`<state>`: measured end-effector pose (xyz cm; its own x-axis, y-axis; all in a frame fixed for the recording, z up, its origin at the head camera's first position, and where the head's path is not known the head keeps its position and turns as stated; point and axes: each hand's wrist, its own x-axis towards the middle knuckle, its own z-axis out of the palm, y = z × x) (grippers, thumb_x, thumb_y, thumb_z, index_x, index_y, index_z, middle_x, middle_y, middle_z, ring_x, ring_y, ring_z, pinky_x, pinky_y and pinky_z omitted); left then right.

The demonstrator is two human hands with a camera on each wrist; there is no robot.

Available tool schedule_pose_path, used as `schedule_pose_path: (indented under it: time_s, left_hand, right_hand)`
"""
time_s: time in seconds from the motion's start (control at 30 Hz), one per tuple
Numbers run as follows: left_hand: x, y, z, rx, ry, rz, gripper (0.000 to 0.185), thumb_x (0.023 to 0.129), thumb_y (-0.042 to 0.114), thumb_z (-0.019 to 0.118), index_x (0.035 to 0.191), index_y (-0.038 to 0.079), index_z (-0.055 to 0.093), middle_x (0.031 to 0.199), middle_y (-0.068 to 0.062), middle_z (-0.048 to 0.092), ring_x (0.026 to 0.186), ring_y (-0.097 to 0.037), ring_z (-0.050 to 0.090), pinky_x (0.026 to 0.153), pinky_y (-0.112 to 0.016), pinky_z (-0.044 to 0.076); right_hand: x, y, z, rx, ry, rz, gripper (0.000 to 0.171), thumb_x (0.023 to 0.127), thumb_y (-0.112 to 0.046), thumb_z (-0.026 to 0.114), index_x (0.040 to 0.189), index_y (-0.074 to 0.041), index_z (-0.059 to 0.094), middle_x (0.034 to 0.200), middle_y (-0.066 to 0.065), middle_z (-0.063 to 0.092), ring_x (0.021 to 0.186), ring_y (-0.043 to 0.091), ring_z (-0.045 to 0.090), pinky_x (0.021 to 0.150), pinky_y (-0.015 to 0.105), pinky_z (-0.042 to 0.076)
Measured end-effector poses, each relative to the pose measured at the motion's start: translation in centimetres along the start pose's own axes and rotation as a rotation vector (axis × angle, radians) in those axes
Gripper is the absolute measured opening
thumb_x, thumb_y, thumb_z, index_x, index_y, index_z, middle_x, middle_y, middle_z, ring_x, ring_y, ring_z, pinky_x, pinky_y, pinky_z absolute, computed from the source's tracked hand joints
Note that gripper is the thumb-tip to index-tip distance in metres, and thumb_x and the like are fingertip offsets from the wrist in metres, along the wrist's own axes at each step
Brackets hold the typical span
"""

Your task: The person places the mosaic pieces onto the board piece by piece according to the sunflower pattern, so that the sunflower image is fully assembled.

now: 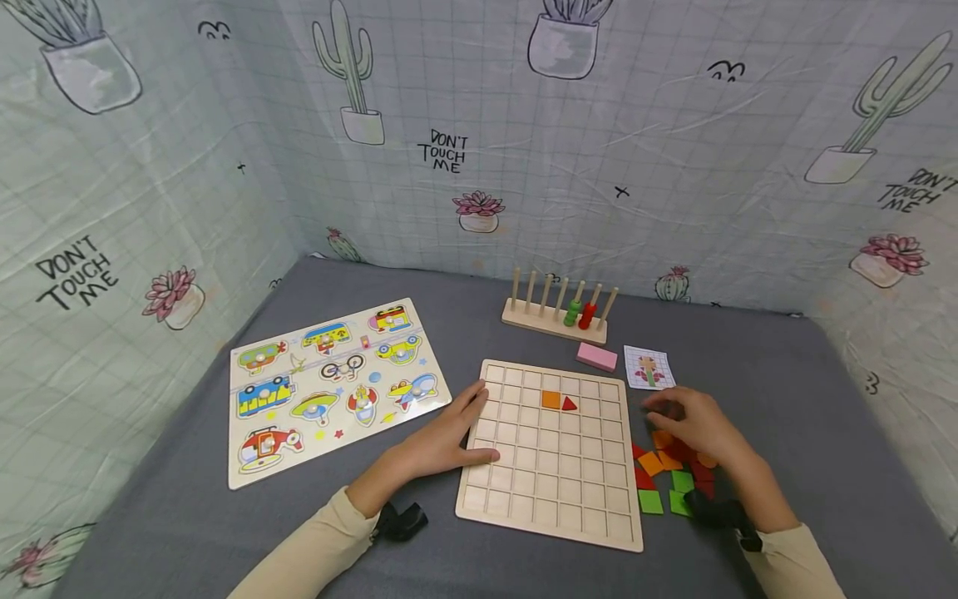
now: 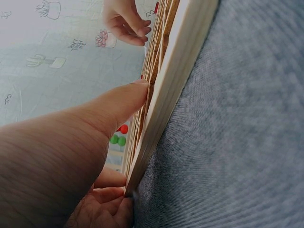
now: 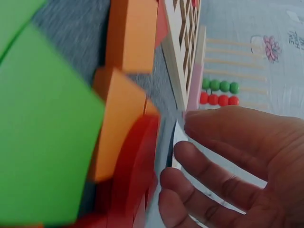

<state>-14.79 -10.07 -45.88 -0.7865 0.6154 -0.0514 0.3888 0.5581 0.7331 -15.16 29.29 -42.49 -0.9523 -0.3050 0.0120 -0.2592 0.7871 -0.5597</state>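
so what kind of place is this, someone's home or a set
Most likely a set-up recording booth rather than a lived-in room: cactus-print sheets hang as walls on three sides, a grey cloth covers the table, and only children's toys lie on it, such as the grid board and vehicle puzzle.

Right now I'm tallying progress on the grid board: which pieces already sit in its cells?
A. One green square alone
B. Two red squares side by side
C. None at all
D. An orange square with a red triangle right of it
D: the head view shows an orange square and a red triangle beside it in the grid board; the other cells look bare.
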Motion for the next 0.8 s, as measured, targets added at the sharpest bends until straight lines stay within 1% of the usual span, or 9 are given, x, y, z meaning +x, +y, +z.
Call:
schedule_pose_path:
  time_s: [0.13, 0.37, 0.57, 0.8]
  left_hand:
    - [0.0, 0.1, 0.0, 0.0, -0.004, -0.002, 0.094, 0.09, 0.04, 0.07, 0.154, -0.003, 0.016, 0.163, -0.016, 0.005, 0.149, -0.029, 0.011, 0.114, -0.048, 0.026]
    - [-0.1, 0.3, -0.1, -0.007, 0.0, -0.007, 0.094, 0.09, 0.039, 0.07, 0.154, -0.002, 0.016, 0.163, -0.015, 0.005, 0.149, -0.029, 0.011, 0.115, -0.048, 0.025]
    - [-0.1, 0.2, -0.1, -0.003, -0.002, -0.008, 0.094, 0.09, 0.039, 0.07, 0.154, -0.002, 0.016, 0.163, -0.015, 0.005, 0.149, -0.029, 0.011, 0.115, -0.048, 0.025]
    - [0.0, 0.1, 0.0, -0.004, 0.0, -0.006, 0.094, 0.09, 0.04, 0.069, 0.155, -0.002, 0.016, 0.163, -0.015, 0.005, 0.149, -0.029, 0.011, 0.115, -0.048, 0.025]
  right_hand:
    - [-0.5, 0.6, -0.3, -0.038, -0.009, 0.001, 0.019, 0.085, -0.006, 0.074, 0.101, 0.004, 0.07, 0.088, 0.008, 0.061, 0.067, 0.012, 0.047, 0.058, 0.026, 0.042]
    - [-1.1, 1.2, -1.0, -0.053, -0.04, 0.001, 0.018, 0.082, 0.002, 0.07, 0.1, 0.003, 0.07, 0.096, 0.015, 0.06, 0.07, 0.014, 0.046, 0.059, 0.028, 0.04]
    - [-1.1, 1.3, -1.0, -0.069, -0.031, -0.005, 0.017, 0.082, 0.001, 0.071, 0.099, 0.003, 0.07, 0.095, 0.013, 0.062, 0.069, 0.013, 0.046, 0.059, 0.027, 0.041]
    - [-0.8, 1.0, -0.7, -0.067, -0.011, -0.008, 0.016, 0.082, -0.001, 0.074, 0.097, 0.002, 0.071, 0.095, 0.015, 0.066, 0.069, 0.014, 0.055, 0.061, 0.027, 0.046]
